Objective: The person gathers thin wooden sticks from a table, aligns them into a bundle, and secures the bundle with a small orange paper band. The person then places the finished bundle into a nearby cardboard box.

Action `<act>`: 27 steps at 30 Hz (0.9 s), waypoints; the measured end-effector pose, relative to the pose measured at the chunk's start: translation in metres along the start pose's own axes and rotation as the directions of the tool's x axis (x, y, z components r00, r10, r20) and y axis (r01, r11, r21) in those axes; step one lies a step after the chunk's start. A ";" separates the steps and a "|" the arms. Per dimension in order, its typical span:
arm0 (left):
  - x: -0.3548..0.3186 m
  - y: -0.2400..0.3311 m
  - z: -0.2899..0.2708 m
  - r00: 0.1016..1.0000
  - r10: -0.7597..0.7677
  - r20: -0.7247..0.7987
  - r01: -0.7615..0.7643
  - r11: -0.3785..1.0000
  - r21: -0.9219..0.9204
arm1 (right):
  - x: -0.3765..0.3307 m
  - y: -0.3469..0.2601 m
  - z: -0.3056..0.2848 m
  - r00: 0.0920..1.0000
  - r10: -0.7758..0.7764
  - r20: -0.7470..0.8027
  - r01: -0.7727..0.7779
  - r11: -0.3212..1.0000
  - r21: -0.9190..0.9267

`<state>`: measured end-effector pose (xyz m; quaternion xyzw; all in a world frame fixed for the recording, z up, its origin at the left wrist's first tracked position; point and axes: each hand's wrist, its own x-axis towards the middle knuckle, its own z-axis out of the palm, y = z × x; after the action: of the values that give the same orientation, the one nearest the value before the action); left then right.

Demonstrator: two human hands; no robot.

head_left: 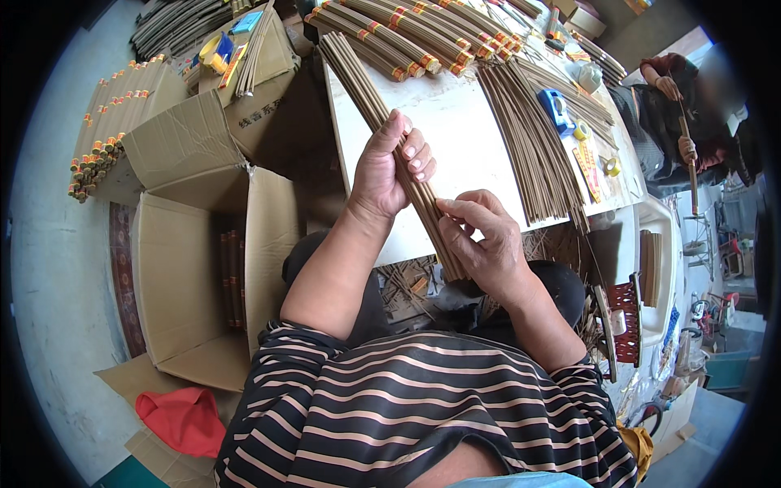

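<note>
A long bundle of thin brown incense sticks [351, 73] slants across in front of me, its far end over the white table [443, 146]. My left hand [382, 168] is wrapped round its middle, thumb on top and fingertips on the right side. Lower down, my right hand [490, 244] is bent against the bundle's right side, thumb and fingers closed on it near the lower end. To the right, a wide layer of loose incense sticks [533, 150] lies on the table.
Wrapped bundles with red and yellow bands [390, 41] lie along the table's far side. A blue tape dispenser [556, 111] and tape roll [611, 167] are at the right. An open cardboard box [175, 276] stands at my left. Another person [691, 106] handles sticks at far right.
</note>
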<state>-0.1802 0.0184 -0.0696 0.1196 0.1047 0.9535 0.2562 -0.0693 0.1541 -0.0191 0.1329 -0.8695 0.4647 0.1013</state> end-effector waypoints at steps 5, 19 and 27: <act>0.000 -0.002 0.007 1.000 -0.016 0.016 0.016 1.000 0.004 | 0.004 0.009 0.009 0.902 0.325 0.285 -0.403 0.869 0.286; 0.002 0.017 0.005 0.996 -0.025 -0.090 0.030 0.998 0.059 | 0.000 0.004 0.018 0.552 0.434 0.712 -0.829 0.379 0.411; 0.001 0.008 0.013 0.912 0.137 -0.387 0.004 0.940 0.342 | -0.007 0.023 0.039 0.796 0.527 0.298 -0.534 0.843 -0.065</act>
<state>-0.1806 0.0143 -0.0548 -0.0353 0.3119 0.9338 0.1715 -0.0721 0.1350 -0.0606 -0.0448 -0.8715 0.4581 -0.1694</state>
